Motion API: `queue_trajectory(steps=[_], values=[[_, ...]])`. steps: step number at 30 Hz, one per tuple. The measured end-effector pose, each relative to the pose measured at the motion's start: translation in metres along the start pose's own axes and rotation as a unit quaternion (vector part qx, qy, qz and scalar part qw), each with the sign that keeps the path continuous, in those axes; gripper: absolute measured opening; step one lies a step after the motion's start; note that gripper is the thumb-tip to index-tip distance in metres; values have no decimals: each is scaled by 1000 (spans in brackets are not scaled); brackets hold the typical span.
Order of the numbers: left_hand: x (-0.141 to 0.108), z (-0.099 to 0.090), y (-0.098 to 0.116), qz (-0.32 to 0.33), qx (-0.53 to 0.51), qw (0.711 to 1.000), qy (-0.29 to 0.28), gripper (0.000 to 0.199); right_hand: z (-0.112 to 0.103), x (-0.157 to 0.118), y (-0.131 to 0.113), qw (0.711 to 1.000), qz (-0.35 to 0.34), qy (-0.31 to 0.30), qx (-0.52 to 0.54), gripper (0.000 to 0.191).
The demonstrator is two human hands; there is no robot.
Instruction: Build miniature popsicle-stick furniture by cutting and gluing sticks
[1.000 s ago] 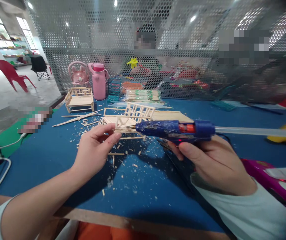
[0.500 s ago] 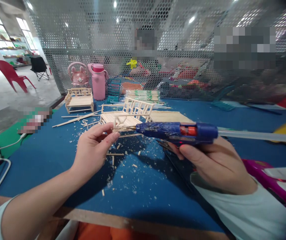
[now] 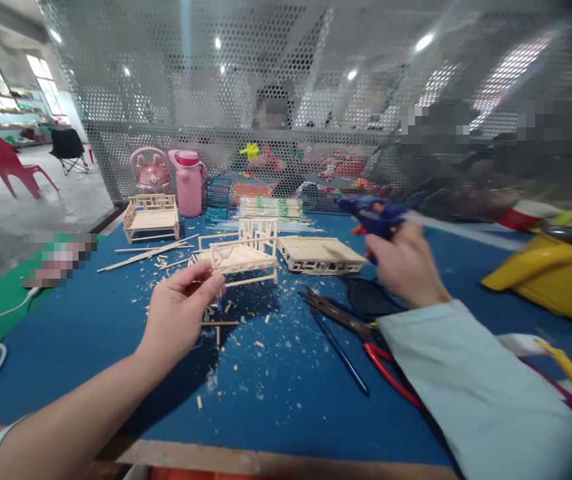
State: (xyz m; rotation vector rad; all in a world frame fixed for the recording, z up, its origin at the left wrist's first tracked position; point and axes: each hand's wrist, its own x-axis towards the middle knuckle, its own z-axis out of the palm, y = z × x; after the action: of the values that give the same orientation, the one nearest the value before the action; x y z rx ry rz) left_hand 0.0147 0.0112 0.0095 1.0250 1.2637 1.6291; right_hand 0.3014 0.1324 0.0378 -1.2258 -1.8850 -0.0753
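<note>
My left hand (image 3: 181, 307) pinches the near corner of a miniature chair (image 3: 243, 257) built from thin wooden sticks, holding it above the blue table. Fingers cover that corner. Farther right, my right hand (image 3: 409, 263) grips a blue hot glue gun (image 3: 373, 212), smeared by motion, its nozzle pointing left; a clear glue stick trails from its back. Between the two hands lies a flat stick-built platform (image 3: 321, 253). Below my right hand rest red-handled pliers (image 3: 351, 320) and a dark blue pen-like tool (image 3: 341, 353).
A finished-looking stick bench (image 3: 151, 219) stands at the back left near a pink bottle (image 3: 189, 183). Loose sticks (image 3: 149, 252) and wood scraps litter the blue table (image 3: 286, 407). A perforated metal screen (image 3: 206, 87) rises behind. Something yellow (image 3: 551, 273) sits at right.
The glue gun has left the chair's corner and moved right and away with my right hand, uncovering the pliers. My left hand still holds the chair.
</note>
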Motion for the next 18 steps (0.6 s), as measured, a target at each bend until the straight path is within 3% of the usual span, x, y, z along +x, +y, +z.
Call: queue_trajectory(steps=[2,6,8,11,13,14,16,18], values=[[-1,1,1,-3,-11,1000,-1,27,13,6,14,994,28,-48,-89,39],[1,1,2,-12,-39,999,2,32,35,9,20,968,33,-141,-203,35],[3,0,2,-17,-47,999,-2,36,32,7,12,958,27,-153,-240,40],[5,0,1,-29,-62,998,-7,39,12,-4,-17,949,-8,-142,-283,41],[5,-1,1,-32,-69,997,-10,40,-2,-16,-46,956,-69,-180,-221,30],[5,-1,1,-31,-71,997,-12,41,-6,-23,-62,954,-102,-233,-155,27],[4,-1,2,-25,-73,997,-16,41,-5,-38,-91,914,-153,-373,-34,22],[3,0,2,-21,-68,997,-18,40,7,-50,-111,879,-160,-449,-9,20]])
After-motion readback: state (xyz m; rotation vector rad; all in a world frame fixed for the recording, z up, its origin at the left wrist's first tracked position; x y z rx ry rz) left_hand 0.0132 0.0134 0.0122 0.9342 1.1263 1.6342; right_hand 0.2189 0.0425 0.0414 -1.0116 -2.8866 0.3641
